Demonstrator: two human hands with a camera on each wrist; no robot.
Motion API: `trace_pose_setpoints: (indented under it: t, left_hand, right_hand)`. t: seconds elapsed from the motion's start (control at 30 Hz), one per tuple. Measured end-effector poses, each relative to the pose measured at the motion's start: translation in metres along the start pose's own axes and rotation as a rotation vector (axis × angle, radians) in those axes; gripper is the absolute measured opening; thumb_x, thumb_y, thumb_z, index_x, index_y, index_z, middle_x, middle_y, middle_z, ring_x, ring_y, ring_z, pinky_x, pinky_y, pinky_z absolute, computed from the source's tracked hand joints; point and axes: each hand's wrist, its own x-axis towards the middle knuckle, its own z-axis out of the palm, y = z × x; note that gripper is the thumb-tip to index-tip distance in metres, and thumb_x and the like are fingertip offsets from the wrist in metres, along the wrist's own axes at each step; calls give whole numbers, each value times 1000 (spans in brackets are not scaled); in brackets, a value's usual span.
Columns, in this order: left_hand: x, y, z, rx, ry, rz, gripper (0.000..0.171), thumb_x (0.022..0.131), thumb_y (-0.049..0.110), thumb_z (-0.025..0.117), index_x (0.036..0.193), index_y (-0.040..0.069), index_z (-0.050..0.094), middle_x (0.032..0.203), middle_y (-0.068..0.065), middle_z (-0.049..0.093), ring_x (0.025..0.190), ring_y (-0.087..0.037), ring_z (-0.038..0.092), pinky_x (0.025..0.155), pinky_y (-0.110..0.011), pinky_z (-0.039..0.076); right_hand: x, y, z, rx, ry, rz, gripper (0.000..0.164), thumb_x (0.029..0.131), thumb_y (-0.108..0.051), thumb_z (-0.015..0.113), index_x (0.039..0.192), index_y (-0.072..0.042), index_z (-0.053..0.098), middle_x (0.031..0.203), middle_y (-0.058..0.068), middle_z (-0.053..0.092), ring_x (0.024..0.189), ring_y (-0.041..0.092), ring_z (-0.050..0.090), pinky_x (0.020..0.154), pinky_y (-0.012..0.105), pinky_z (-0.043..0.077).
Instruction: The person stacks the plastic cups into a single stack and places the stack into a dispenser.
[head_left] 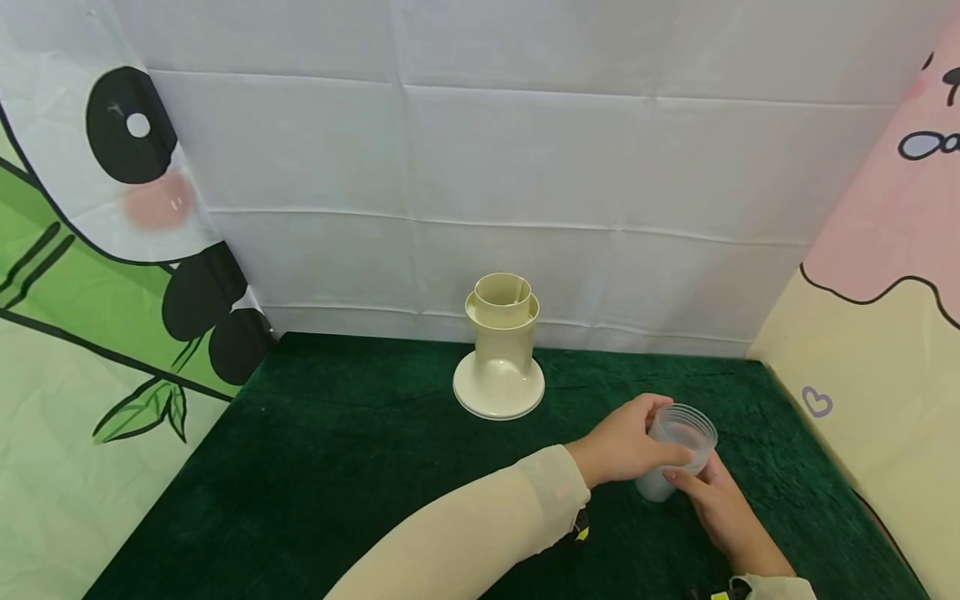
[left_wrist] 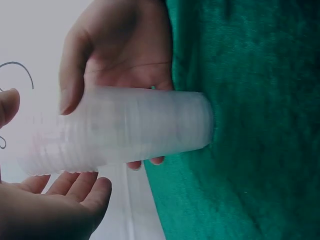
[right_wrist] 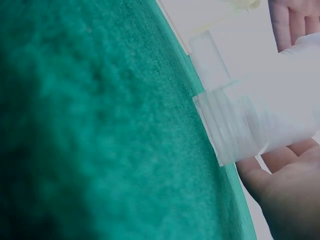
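Note:
A stack of clear plastic cups is held between both hands at the right of the table, its bottom close over the green cloth. My left hand grips the stack near the rims from the left, thumb on the near side. Lower down, my right hand holds the stack from the right. The left wrist view shows the right thumb lying along the cups, with two right fingertips showing beyond them. In the right wrist view, the ridged rims of the cups stick out past the right hand.
A cream tube stand with a round base and a narrower inner cylinder stands at the back middle. Dark green cloth covers the table. A white sheet hangs behind it, and printed cartoon sheets flank both sides.

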Motion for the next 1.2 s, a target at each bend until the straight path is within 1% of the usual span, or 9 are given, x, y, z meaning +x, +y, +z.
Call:
trace_pose_setpoints:
  t: [0.27, 0.43, 0.67, 0.8, 0.93, 1.03, 1.2]
  left_hand:
    - [-2, -6, 0, 8, 18, -9, 67, 90, 37, 81, 149, 27, 50, 137, 13, 57, 124, -6, 54, 99, -35, 52]
    - [-4, -7, -3, 10, 24, -11, 66, 90, 38, 81, 147, 27, 50, 135, 13, 58, 125, -8, 55, 97, -35, 53]
    - [-7, -10, -4, -1, 20, -18, 64, 91, 36, 81, 146, 26, 50, 133, 13, 58, 126, -11, 56, 97, -35, 54]
    - [-7, -12, -6, -10, 18, -12, 64, 91, 35, 81, 147, 27, 49, 133, 14, 58, 126, -9, 55, 97, -35, 53]
    - [-8, -13, -8, -10, 14, -7, 65, 92, 35, 80, 147, 28, 48, 134, 15, 58, 125, -6, 54, 98, -35, 53]
    - [-10, -14, -9, -18, 14, -11, 64, 92, 34, 80, 148, 28, 48, 136, 15, 57, 126, -6, 53, 96, -34, 54]
    - [-12, -16, -11, -23, 35, -18, 64, 92, 34, 81, 147, 27, 49, 138, 13, 56, 128, -7, 53, 95, -32, 54]
  right_hand:
    - [0, 0, 1, -7, 1, -9, 58, 107, -13, 54, 156, -13, 22, 149, 6, 36, 126, 2, 47, 96, 14, 43]
    - [0, 0, 2, -12, 6, -9, 56, 107, -13, 54, 154, -13, 23, 145, 3, 40, 125, 4, 49, 95, 15, 44]
    - [1, -2, 2, -27, 1, 20, 60, 108, -15, 54, 156, -11, 19, 149, 11, 35, 125, 3, 48, 95, 14, 43]
    - [1, -3, 2, -29, -8, 28, 61, 107, -15, 54, 156, -11, 17, 151, 13, 33, 125, 2, 47, 95, 13, 42]
    - [1, -3, 1, -29, -12, 25, 60, 107, -14, 54, 155, -12, 18, 149, 11, 35, 125, 3, 47, 95, 14, 42]
    - [1, -4, 0, -35, -7, 29, 60, 107, -15, 54, 155, -11, 19, 148, 10, 37, 124, 3, 48, 95, 15, 42]
    - [0, -4, -2, -63, -7, 21, 59, 107, -15, 55, 156, -9, 21, 144, 2, 43, 122, 1, 50, 94, 16, 43]
